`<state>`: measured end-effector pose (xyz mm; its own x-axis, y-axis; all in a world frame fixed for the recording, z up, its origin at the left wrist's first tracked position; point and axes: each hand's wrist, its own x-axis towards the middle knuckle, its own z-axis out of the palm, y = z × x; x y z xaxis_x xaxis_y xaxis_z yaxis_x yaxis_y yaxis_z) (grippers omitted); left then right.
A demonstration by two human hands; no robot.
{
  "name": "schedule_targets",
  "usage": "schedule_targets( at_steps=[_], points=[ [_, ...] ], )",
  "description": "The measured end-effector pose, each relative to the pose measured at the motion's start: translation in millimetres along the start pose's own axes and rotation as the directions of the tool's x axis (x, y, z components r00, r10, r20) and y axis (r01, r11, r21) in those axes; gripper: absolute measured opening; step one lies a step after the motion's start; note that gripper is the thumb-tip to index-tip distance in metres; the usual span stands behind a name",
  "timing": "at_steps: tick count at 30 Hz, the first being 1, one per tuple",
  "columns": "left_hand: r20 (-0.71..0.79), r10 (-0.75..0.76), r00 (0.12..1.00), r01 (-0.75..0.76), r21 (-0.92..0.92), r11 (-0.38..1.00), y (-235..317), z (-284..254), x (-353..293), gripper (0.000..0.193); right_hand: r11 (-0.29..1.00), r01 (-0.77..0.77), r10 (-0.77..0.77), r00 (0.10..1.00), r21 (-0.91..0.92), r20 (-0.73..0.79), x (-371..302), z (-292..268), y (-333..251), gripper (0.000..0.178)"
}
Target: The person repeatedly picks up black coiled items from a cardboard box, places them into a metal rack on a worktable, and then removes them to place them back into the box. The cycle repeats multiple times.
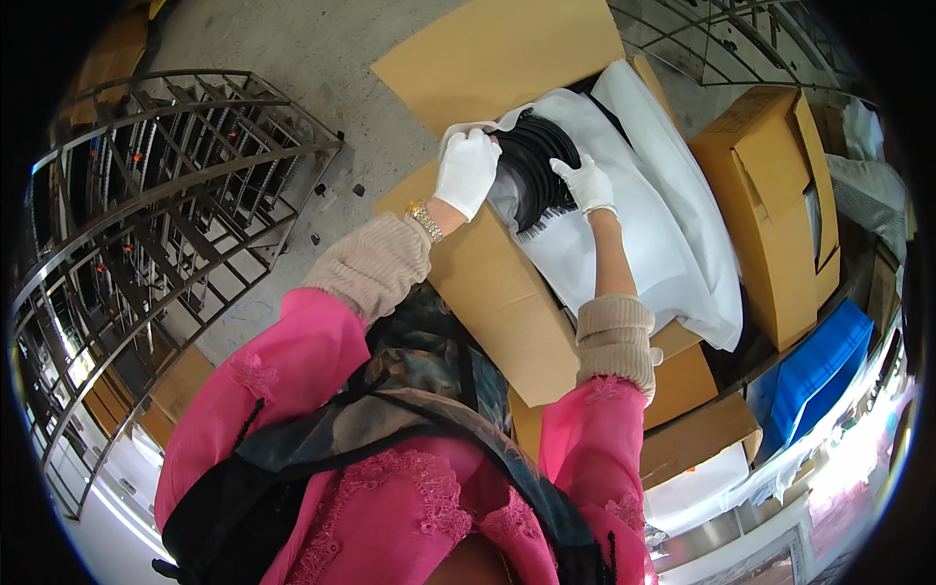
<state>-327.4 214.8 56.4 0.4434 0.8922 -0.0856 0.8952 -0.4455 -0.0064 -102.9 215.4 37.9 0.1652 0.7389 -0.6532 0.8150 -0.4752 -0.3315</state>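
Both my gloved hands are in the open cardboard box (507,292). My left hand (466,172) and right hand (585,183) are closed on the stack of black rings (534,166), which sits inside the white plastic liner (663,234).

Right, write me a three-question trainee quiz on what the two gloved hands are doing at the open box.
1. True or false: both hands wear white gloves.
2. What do the left hand and right hand grip? A) a blue plastic crate B) a stack of thin black curved parts C) a metal rack
3. What lines the open brown cardboard box under the stack?

Key:
1. True.
2. B; the fingers of both hands are on the stack.
3. A white plastic liner sheet.
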Motion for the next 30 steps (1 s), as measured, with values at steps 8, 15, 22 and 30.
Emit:
schedule_targets(
  at_steps=[8, 15, 22, 30],
  points=[
    [0.026, 0.139, 0.99, -0.142, 0.215, 0.966, 0, 1, 14, 0.013, 0.998, -0.029, 0.027, 0.999, -0.063, -0.046, -6, 0, -25, 0.06],
    [0.047, 0.101, 0.994, -0.102, 0.011, 0.995, 2, -17, 2, 0.022, 0.995, -0.1, 0.097, 0.987, -0.02, -0.131, -1, 22, -14, 0.055],
    [-0.28, 0.428, 0.859, -0.508, -0.364, 0.781, 36, -17, 67, 0.026, 0.843, 0.465, -0.4, 0.878, 0.271, -0.262, -7, 45, 24, 0.045],
    [-0.208, 0.373, 0.904, -0.427, -0.458, 0.78, 40, 17, 85, 0.021, 0.908, -0.323, 0.293, 0.945, 0.267, 0.146, -98, 102, -28, 0.062]
  ],
)
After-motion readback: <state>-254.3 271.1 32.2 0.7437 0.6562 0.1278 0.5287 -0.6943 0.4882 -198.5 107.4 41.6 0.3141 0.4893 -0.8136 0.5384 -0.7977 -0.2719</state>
